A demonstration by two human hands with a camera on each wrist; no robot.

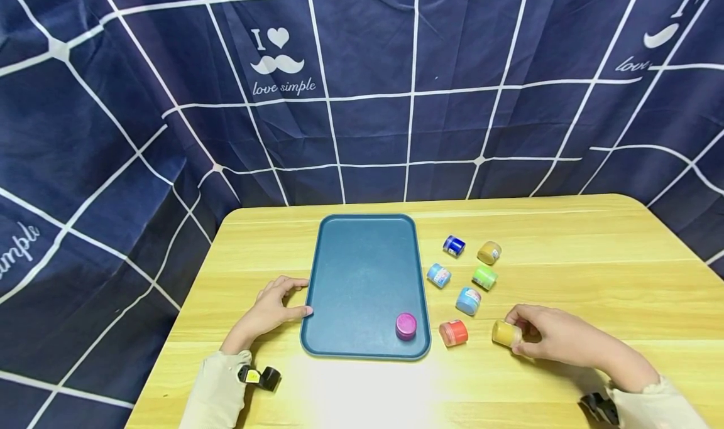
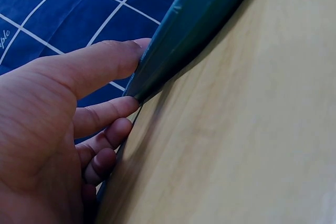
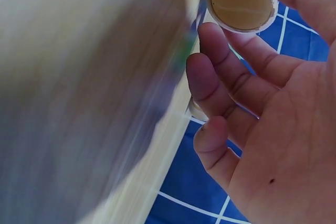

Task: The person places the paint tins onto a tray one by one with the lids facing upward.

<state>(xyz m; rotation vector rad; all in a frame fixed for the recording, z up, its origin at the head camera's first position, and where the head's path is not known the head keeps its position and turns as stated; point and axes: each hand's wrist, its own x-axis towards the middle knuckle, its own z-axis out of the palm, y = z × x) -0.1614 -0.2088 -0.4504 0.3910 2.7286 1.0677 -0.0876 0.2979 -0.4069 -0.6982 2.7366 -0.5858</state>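
Observation:
My right hand (image 1: 551, 335) holds a small yellow paint jar (image 1: 506, 333) between thumb and fingers, low over the table at the right. Its round tan end (image 3: 241, 2) faces the right wrist view. At the tray's left side, my left hand (image 1: 273, 306) pinches the rim of the dark teal tray (image 1: 364, 348). The left wrist view has the thumb (image 2: 100, 64) over that rim and the index finger against its outer side. A magenta jar (image 1: 405, 326) stands upright in the tray's near right corner.
Right of the tray lie a red jar (image 1: 454, 333), two light blue jars (image 1: 468, 301) (image 1: 438, 275), a green jar (image 1: 484, 277), a dark blue jar (image 1: 454, 245) and another yellow jar (image 1: 489, 252). A dark blue checked curtain (image 1: 367, 134) hangs behind the wooden table (image 1: 594, 259).

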